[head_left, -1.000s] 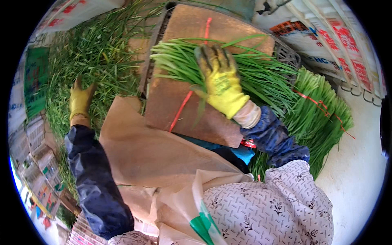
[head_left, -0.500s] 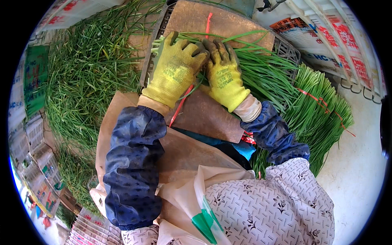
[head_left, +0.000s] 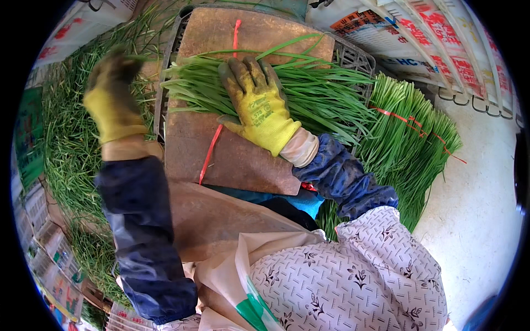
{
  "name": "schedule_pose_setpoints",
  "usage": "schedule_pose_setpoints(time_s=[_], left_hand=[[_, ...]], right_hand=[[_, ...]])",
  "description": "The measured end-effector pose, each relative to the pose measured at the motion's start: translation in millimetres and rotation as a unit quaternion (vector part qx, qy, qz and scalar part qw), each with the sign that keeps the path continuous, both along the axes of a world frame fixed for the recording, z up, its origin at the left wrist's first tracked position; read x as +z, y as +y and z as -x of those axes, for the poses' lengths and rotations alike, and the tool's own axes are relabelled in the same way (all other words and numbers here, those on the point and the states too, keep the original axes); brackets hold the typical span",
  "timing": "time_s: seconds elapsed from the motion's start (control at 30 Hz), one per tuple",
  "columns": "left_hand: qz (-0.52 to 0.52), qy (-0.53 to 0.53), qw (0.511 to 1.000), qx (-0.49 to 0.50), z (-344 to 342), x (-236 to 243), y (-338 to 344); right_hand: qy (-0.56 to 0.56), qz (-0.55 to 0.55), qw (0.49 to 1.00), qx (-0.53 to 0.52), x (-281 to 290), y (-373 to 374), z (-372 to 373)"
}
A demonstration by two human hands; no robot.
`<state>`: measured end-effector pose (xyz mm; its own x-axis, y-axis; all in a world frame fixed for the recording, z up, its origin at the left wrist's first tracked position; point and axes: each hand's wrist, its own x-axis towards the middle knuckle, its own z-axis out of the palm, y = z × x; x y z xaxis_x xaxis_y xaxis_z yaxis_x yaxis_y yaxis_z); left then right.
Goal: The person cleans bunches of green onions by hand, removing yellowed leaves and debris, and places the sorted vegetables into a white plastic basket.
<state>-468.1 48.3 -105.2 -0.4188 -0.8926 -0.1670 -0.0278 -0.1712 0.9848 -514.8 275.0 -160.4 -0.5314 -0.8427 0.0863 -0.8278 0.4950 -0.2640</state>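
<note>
A bunch of long green chives (head_left: pixel 323 85) lies across a brown board (head_left: pixel 254 30), its pale stem ends to the left. My right hand (head_left: pixel 259 107), in a yellow glove with a dark-stained palm side, rests flat on the bunch with fingers stretched out. A red tie strip (head_left: pixel 210 154) runs under the chives, one end showing beyond them and the other on the near side. Off to the left, my gloved left hand (head_left: pixel 114 94) is raised over the loose green leaves (head_left: pixel 69 149). It is smeared by motion; a green wisp shows near its fingertips.
Beneath the board is a dark plastic crate (head_left: pixel 361 60). Chive bundles (head_left: pixel 414 124) bound with red ties stand at the right, beside a pale floor (head_left: pixel 469 182). White printed sacks (head_left: pixel 436 41) line the far right. A beige apron (head_left: pixel 221 215) covers my lap.
My left hand has left the chives and swung to the left over the loose leaves. My right hand now lies spread on the bunch. The whole view has shifted slightly.
</note>
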Motion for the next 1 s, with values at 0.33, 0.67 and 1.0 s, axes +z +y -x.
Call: schedule_pose_setpoints(time_s=[0.33,0.67,1.0], left_hand=[[0.129,-0.119,0.984,-0.042,-48,-18,-78],[0.626,-0.217,0.628,-0.408,-5,-51,68],[0.608,-0.170,0.682,-0.369,-20,-42,60]], right_hand=[[-0.012,0.034,0.999,-0.003,0,-1,2],[-0.210,0.308,0.926,-0.063,55,38,53],[-0.143,0.077,0.982,0.094,35,21,59]])
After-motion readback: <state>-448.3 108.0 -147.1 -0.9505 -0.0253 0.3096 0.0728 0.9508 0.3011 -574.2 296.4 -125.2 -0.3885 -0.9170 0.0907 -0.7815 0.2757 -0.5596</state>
